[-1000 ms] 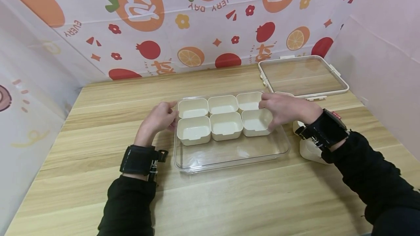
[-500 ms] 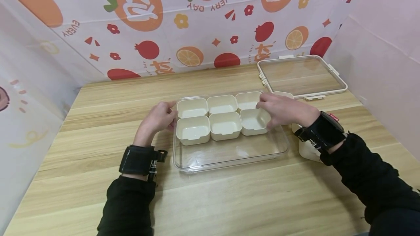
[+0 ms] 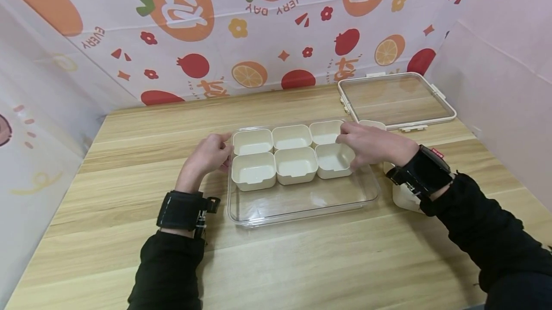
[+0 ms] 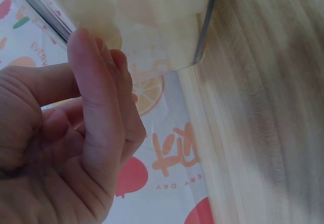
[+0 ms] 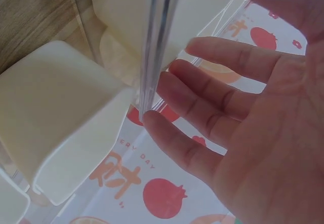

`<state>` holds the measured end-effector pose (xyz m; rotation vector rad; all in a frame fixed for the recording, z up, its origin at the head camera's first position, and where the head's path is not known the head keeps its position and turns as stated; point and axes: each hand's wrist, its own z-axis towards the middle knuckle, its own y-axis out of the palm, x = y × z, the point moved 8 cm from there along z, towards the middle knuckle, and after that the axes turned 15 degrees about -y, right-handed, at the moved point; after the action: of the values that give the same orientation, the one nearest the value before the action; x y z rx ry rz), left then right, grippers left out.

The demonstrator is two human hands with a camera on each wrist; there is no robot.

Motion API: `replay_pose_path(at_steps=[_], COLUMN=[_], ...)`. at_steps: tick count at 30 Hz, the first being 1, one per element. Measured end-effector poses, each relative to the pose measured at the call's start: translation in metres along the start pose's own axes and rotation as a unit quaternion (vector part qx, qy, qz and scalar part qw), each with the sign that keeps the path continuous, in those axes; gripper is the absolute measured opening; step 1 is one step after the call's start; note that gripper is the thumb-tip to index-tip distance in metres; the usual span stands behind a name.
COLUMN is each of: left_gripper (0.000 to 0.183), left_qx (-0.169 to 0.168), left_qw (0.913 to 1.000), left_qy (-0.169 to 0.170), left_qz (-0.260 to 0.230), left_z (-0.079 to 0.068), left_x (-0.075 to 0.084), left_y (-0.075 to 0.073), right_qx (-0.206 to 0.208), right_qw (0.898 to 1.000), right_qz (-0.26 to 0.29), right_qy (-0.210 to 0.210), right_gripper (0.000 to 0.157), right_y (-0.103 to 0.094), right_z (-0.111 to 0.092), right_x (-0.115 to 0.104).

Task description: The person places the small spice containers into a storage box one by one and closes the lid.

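A clear plastic tray [image 3: 297, 204] lies on the table, with two rows of cream bins [image 3: 297, 164] filling its back part. At the tray's left wall is my left hand [image 3: 209, 153], its bent fingers touching the outside of the wall in the left wrist view. My right hand [image 3: 373, 142] reaches over the right end of the tray and partly hides the bins there. In the right wrist view the fingers [image 5: 190, 155] are spread and only slightly bent, with fingertips at the tray's clear rim [image 5: 158, 41] and near a cream bin.
Several loose cream bins [image 3: 405, 199] stand to the right of the tray, partly hidden by my right arm. A clear lid [image 3: 394, 101] with a cream frame and side clips lies at the back right. A fruit-print cloth [image 3: 267, 41] hangs behind the wooden table [image 3: 310, 267].
The head view has shifted very slightly. Both hands, the tray and its bins stay where they were.
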<state>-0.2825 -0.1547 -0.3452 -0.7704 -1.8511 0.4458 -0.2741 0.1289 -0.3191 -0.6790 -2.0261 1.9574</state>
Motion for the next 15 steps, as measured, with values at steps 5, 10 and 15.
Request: replay_pose_path(at_steps=[5, 10, 15], left_gripper=[0.049, 0.049, 0.049], left_qx=[-0.003, -0.003, -0.003], left_qw=[1.0000, 1.0000, 0.9999], left_qy=[0.000, -0.005, -0.008], left_qz=[0.005, 0.007, 0.008], left_z=[0.000, 0.003, 0.003], left_x=[-0.002, -0.003, -0.004], left_y=[0.001, 0.001, 0.000], right_qx=[-0.017, 0.032, 0.062], right_qw=[0.999, 0.996, 0.997], right_qz=[0.033, 0.059, 0.030], right_qy=[0.030, 0.054, 0.045], right_gripper=[0.078, 0.080, 0.066], right_y=[-0.006, -0.030, -0.043], right_z=[-0.004, -0.017, -0.029], right_x=[0.006, 0.018, 0.027])
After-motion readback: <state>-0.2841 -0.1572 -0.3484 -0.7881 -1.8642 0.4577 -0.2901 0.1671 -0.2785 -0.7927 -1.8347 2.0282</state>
